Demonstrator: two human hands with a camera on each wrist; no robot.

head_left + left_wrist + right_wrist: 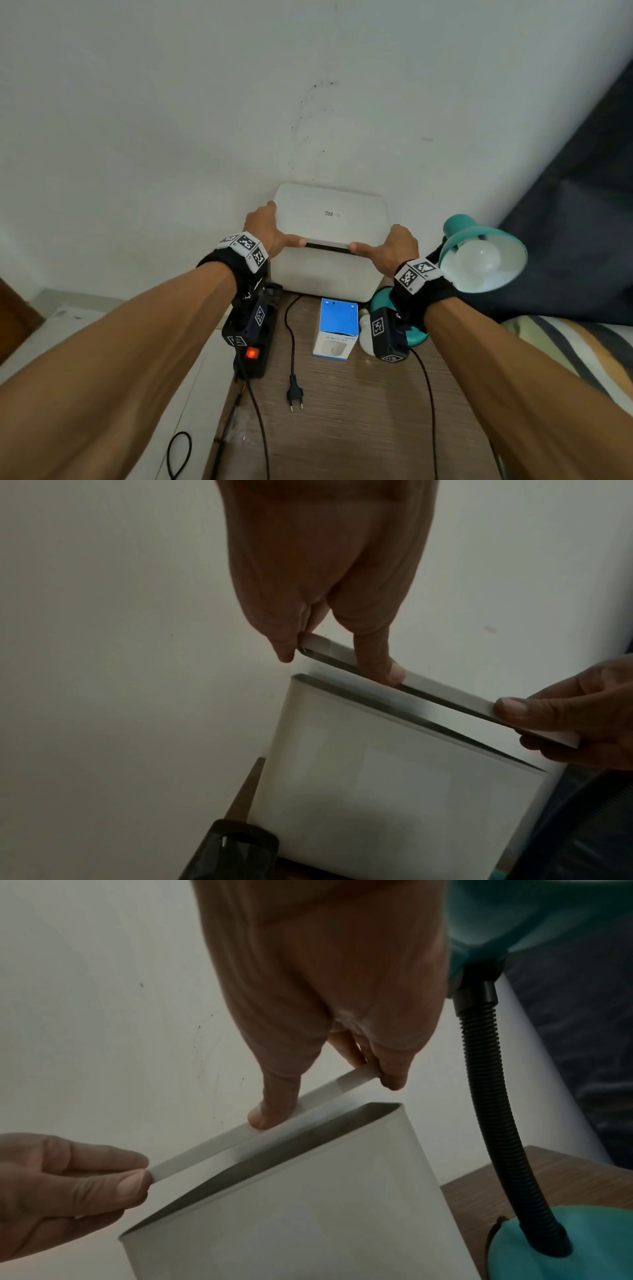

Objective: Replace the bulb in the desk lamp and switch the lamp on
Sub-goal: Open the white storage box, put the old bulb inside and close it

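Both hands (270, 228) on lid (329, 216) (white box)

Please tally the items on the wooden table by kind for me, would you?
Light bulbs: 2, one in the lamp, one loose
Desk lamps: 1
Bulb cartons: 1
White lidded boxes: 1
Power strips: 1
Loose plugs: 1
Total: 7

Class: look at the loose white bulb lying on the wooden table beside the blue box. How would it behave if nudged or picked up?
The loose white bulb lies on its side on the wooden table; its rounded body would probably roll if nudged. The blue cardboard box close beside it might stop it on that side. Its smooth, glossy-looking shell may slip in a loose grip, and bulbs tend to be fragile, so lift it gently.
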